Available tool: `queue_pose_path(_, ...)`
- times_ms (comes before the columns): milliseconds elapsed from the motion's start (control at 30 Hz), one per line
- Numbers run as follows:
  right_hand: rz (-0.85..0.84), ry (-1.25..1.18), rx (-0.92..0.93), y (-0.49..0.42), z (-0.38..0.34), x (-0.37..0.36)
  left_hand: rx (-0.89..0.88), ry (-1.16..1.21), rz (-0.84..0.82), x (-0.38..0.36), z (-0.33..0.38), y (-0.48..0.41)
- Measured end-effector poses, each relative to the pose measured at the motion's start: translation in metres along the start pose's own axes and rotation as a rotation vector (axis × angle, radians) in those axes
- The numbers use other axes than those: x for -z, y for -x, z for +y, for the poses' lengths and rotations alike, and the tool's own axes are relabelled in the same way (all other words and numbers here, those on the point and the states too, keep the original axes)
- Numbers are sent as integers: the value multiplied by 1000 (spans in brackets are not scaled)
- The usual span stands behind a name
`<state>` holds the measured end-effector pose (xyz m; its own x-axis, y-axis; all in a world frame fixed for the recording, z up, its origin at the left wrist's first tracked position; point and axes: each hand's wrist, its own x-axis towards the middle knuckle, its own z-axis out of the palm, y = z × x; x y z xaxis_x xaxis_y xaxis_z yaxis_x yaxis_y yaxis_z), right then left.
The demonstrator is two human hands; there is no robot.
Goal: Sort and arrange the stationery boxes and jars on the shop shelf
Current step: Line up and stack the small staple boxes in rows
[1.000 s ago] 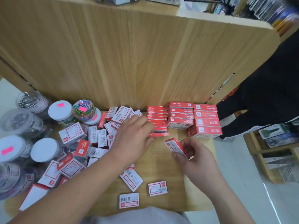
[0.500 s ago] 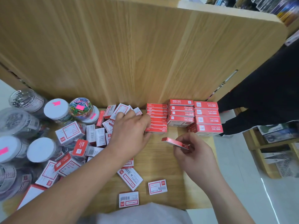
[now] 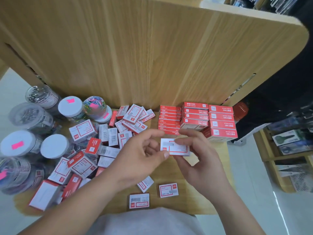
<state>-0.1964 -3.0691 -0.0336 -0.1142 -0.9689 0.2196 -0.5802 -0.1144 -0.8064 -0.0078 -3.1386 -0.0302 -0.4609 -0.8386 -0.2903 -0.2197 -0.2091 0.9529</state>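
Cardboard staple box (image 3: 174, 147), red-and-white, seen from the head camera: you hold it label-up above the wooden shelf (image 3: 171, 172), just in front of the stack of thin red boxes (image 3: 169, 121). Your right hand (image 3: 203, 160) has its fingers (image 3: 183, 141) clamped on the box's right end. Your left hand (image 3: 144, 155) curls in from the other side, its thumb tip on the near left corner, so both hands appear to grip the one box. Right of the thin stack stand larger red boxes (image 3: 220, 122), squared against the back panel. To the left lies a loose heap of boxes (image 3: 105, 141), and beyond it the lidded jars (image 3: 55, 146). Judge the box stiff and small, yet probably dense for its size if full. Its printed faces look smooth, so pinch it across the long edges rather than the end flaps, which could spring open, and slide it flat onto the thin stack.
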Motion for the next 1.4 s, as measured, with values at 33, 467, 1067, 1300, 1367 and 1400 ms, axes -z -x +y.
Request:
queue_pose_path(33, -49, -115, -78, 2, -3, -2, 6, 34, 12, 3, 1, 1)
queue_pose_path(467, 3, -722, -525, 4, -16, -14, -31, 152, 107, -9, -7, 14)
queue_pose_path(1067, 130, 346, -61, -9, 34, -42, -273, -477, 305, 45, -42, 37)
queue_pose_path(1300, 110, 312, -264, -12, 38, -43, -359, -818, 228, 60, -49, 52)
queue_pose_path(1367, 108, 391, -234, -11, 42, -44, -378, -865, 242, 59, -49, 54)
queue_pose_path(1400, 115, 418, -229, -10, 42, -44, -386, -895, 249, 60, -48, 54)
